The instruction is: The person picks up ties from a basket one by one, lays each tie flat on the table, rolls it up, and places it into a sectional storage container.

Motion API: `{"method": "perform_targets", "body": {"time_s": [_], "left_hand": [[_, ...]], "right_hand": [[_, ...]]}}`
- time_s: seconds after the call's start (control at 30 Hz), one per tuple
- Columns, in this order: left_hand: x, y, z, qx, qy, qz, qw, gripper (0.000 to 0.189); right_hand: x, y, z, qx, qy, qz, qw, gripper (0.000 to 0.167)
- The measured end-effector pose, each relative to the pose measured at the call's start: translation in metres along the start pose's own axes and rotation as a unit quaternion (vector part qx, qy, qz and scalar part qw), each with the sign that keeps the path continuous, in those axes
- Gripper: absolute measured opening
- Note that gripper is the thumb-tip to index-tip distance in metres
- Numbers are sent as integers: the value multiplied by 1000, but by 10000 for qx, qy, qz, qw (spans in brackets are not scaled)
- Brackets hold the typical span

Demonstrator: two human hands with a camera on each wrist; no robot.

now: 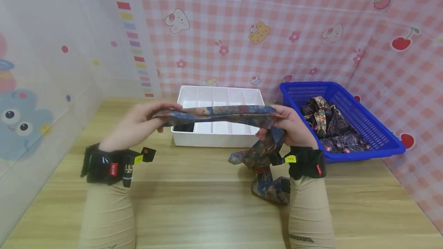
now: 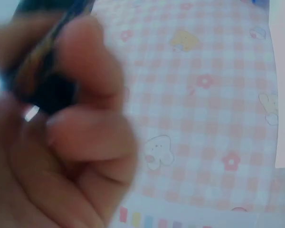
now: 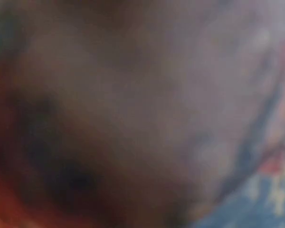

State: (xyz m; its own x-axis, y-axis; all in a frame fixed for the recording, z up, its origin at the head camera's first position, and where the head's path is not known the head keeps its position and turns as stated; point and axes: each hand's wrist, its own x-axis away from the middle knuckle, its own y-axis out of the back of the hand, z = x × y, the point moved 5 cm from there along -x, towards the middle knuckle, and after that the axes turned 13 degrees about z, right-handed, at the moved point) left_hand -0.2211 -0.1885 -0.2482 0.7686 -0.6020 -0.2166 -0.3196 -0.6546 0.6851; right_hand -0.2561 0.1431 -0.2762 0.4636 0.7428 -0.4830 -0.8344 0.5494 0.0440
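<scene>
A patterned necktie in blue, red and brown is stretched level between both hands, in folded layers. My left hand pinches its left end between thumb and fingers. The right end is held in my right hand, and the loose tail hangs below it, twisted, with a pointed tip. In the left wrist view, curled fingers hold a dark strip of the fabric. Blurred patterned cloth fills much of the right wrist view.
Behind the necktie stands a white divided box, partly hidden by it, with a dark item in its front left compartment. A blue basket at the right holds dark floral fabric pieces. A checked curtain backs the wooden table.
</scene>
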Motion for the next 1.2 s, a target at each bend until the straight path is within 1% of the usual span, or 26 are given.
{"method": "perform_targets", "body": {"time_s": [0.03, 0.07, 0.1, 0.13, 0.17, 0.2, 0.23, 0.27, 0.3, 0.37, 0.4, 0.47, 0.5, 0.57, 0.63, 0.7, 0.77, 0.8, 0.83, 0.9, 0.97, 1.0, 1.03, 1.1, 1.17, 1.2], "left_hand": [[0, 2, -1, -40, -19, -212, 9998, 38], [0, 4, -1, -55, -7, -428, 9991, 40], [0, 5, -2, -23, -2, -652, 9979, 42], [0, 7, -4, 24, -48, -870, 9962, 45], [0, 8, -6, 67, -112, -1091, 9939, 48], [1, 9, -8, 131, -172, -1286, 9915, 51], [2, 9, -10, 147, -223, -1463, 9889, 53], [2, 9, -12, 166, -317, -1607, 9864, 56], [2, 8, -14, 156, -423, -1681, 9847, 58], [-1, 4, -18, 122, -642, -1655, 9840, 64], [-3, 0, -20, 57, -744, -1590, 9845, 66], [-9, -9, -25, -166, -1019, -1340, 9856, 63], [-12, -15, -28, -301, -1166, -1185, 9856, 62], [-19, -27, -33, -569, -1432, -949, 9835, 55], [-26, -39, -37, -780, -1602, -773, 9810, 42], [-31, -47, -39, -913, -1659, -725, 9792, 38], [-33, -51, -40, -1033, -1650, -792, 9777, 32], [-34, -51, -40, -1084, -1641, -853, 9768, 29], [-33, -51, -40, -1117, -1628, -930, 9759, 28], [-31, -48, -40, -1136, -1655, -1083, 9736, 24], [-27, -42, -40, -1082, -1704, -1255, 9714, 21], [-25, -37, -39, -1041, -1733, -1356, 9699, 20], [-22, -33, -39, -977, -1749, -1474, 9686, 19], [-15, -22, -37, -675, -1740, -1681, 9679, 21], [-7, -11, -34, -69, -1758, -1823, 9674, 27], [-2, -6, -32, 141, -1700, -1957, 9657, 31]], "right_hand": [[0, 1, -2, 65, -46, 55, 10000, 48], [-1, 1, -4, -20, -29, 192, 9998, 42], [-3, 0, -7, -211, -12, 435, 9988, 33], [-5, -1, -10, -337, -16, 585, 9977, 24], [-8, -4, -13, -524, -25, 849, 9950, 21], [-11, -6, -16, -689, -56, 1069, 9919, 27], [-13, -9, -19, -702, -143, 1152, 9908, 34], [-16, -12, -23, -592, -277, 1121, 9915, 37], [-19, -14, -26, -333, -467, 983, 9935, 40], [-26, -21, -34, 209, -924, 645, 9934, 44], [-30, -25, -37, 483, -1151, 457, 9911, 46], [-38, -37, -44, 929, -1535, 243, 9835, 50], [-43, -44, -46, 1098, -1635, 220, 9802, 54], [-51, -59, -51, 1313, -1635, 366, 9771, 64], [-57, -73, -55, 1368, -1612, 552, 9758, 77], [-60, -82, -59, 1304, -1618, 622, 9762, 93], [-61, -89, -64, 1257, -1679, 659, 9755, 98], [-62, -92, -66, 1246, -1715, 691, 9748, 95], [-62, -94, -68, 1276, -1729, 718, 9740, 89], [-63, -100, -72, 1379, -1764, 878, 9706, 66], [-66, -109, -75, 1313, -1739, 1157, 9691, 38], [-66, -112, -76, 1272, -1717, 1282, 9684, 28], [-67, -114, -76, 1225, -1672, 1374, 9686, 21], [-66, -117, -77, 942, -1537, 1575, 9709, 18], [-62, -115, -76, 570, -1350, 1744, 9737, 22], [-57, -113, -75, 392, -1299, 1816, 9740, 26]]}}
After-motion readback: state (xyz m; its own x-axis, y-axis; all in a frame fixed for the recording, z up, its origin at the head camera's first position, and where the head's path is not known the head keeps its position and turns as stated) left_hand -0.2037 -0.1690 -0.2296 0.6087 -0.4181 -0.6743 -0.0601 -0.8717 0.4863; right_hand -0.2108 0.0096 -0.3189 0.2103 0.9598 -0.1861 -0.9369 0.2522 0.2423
